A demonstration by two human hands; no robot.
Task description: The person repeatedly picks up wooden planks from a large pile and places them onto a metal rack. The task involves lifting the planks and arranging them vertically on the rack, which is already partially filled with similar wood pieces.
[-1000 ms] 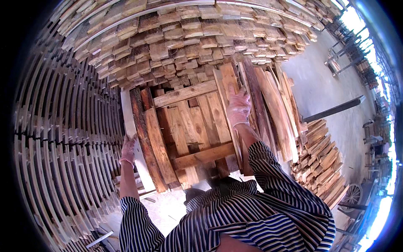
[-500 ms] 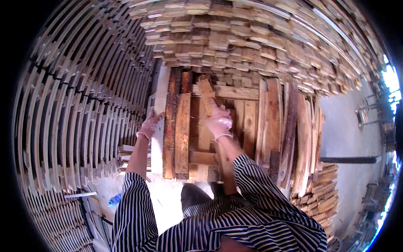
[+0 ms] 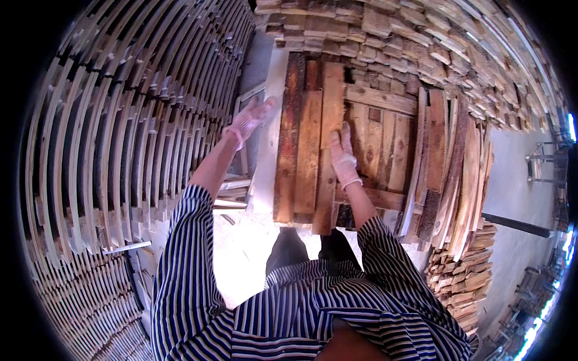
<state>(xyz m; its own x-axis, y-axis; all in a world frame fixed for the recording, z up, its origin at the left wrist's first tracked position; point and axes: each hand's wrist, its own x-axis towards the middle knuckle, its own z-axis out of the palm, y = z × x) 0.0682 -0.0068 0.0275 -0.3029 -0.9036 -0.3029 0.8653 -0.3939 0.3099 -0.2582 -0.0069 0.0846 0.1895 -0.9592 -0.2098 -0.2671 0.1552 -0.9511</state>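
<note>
My left hand (image 3: 250,120), in a pale knitted glove, has its fingers stretched out by the left edge of a pale board (image 3: 272,129). Flat against the right edge of a long brown plank (image 3: 330,102) rests my right hand (image 3: 344,161), gloved too, with fingers extended. That plank lies lengthwise beside a shorter orange-brown plank (image 3: 307,150) and a dark, rough-edged plank (image 3: 289,156). Right of my right hand, a sunken layer of planks (image 3: 380,144) shows, with a crosspiece (image 3: 380,99) at its far end.
More upright-running planks (image 3: 436,150) line the stack's right side. A tall wall of stacked wood (image 3: 355,30) rises beyond. Slatted stacks (image 3: 114,150) fill the left. A dark bar (image 3: 516,225) and a lower wood pile (image 3: 463,274) stand at right.
The brown plank, held tilted in my right hand before, now lies straight beside the left planks. My right hand has slid to its edge; my left hand has come off the pale board's top.
</note>
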